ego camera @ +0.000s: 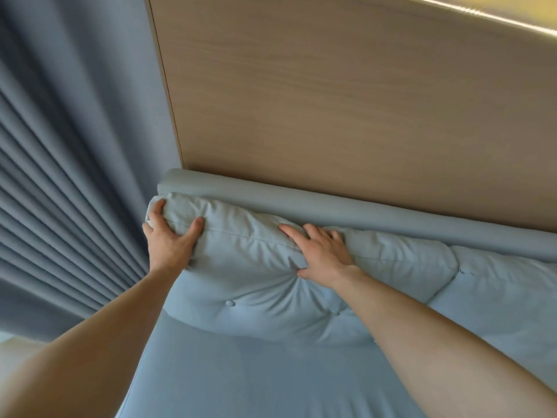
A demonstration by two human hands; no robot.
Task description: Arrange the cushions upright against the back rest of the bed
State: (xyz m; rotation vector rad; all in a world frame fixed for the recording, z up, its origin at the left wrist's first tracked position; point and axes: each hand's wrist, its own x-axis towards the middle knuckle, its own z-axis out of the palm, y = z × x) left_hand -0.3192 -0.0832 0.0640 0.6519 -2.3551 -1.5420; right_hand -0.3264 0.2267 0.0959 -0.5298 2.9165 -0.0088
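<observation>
Nearest me, both forearms reach out over the blue mattress (256, 381) toward the head of the bed, so I read the scene from the curtain side across. At far left hangs the pleated blue curtain (60, 176), just beside the left edge of the bed. Next comes my left hand (170, 236), clenched on the upper left corner of the near cushion (247, 285): the thumb lies on the front face, and the fingers wrap over the corner. That cushion stands upright at the left end of the bed, its top edge touching the padded back rest (331, 206), its lower edge on the mattress. My right hand (322, 251) lies flat and spread on the cushion's top edge, near its right end, pressing and gripping nothing. Right of it a second cushion (497, 294) also stands upright against the back rest, touching the first along their shared seam. Above the back rest rises the wooden wall panel (331, 101). I judge the step in hand to be seating and squaring this left cushion, with the task nearly done as far as I can see; the bed's right end is out of view. My next move calls for pressing the top edge back evenly, then easing the left hand off the corner so the cushion does not tip forward.
</observation>
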